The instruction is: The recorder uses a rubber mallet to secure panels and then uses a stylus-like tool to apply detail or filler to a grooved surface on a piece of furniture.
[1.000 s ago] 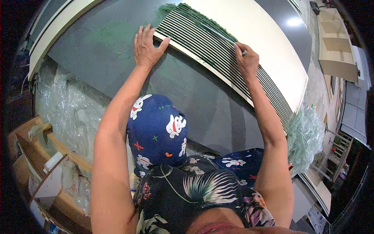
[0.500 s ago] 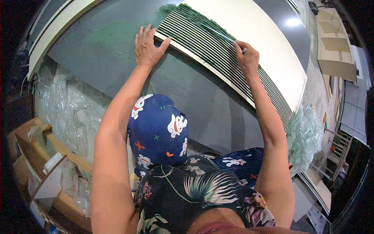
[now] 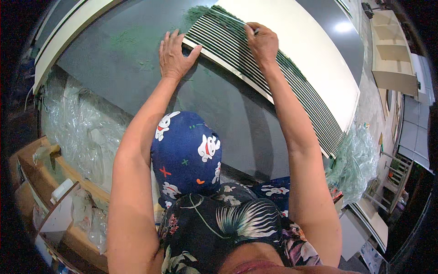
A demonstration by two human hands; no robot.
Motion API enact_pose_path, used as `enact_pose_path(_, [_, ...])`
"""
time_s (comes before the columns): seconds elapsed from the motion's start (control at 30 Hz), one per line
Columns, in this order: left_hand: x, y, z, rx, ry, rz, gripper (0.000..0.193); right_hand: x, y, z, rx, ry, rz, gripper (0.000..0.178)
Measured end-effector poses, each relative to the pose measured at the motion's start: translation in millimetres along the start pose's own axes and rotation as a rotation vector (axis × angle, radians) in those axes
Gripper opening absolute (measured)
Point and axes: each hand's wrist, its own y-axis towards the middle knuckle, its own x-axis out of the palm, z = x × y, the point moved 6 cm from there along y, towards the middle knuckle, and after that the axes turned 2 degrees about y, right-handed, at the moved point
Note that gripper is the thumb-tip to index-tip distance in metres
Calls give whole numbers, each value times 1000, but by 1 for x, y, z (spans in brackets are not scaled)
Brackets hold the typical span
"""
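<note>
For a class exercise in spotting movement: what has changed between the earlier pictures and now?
The right hand has moved left and farther from the person over the striped panel, taking the thin tool with it. Nothing was newly grasped or released. The left hand stays spread at the panel's left end.

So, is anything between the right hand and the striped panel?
Nothing visible blocks the right hand from the striped panel: only the thin tool it holds and green material lie between. The left hand is at the panel's left end, clear of the tool.
</note>
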Motion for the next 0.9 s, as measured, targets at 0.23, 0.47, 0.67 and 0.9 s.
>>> enact_pose_path(0.23, [1,-1,-2,9,15,4,61,-51,-25,25,18,39,-3,17])
enact_pose_path(0.47, [4,0,0,9,25,-4,63,-62,-45,51,71,5,-35,16])
enact_pose_path(0.67, [3,0,1,7,4,7,61,-62,-42,54,95,13,-53,17])
enact_pose_path(0.9, [3,-1,-2,-2,-7,23,65,-51,-35,50,51,-24,-38,16])
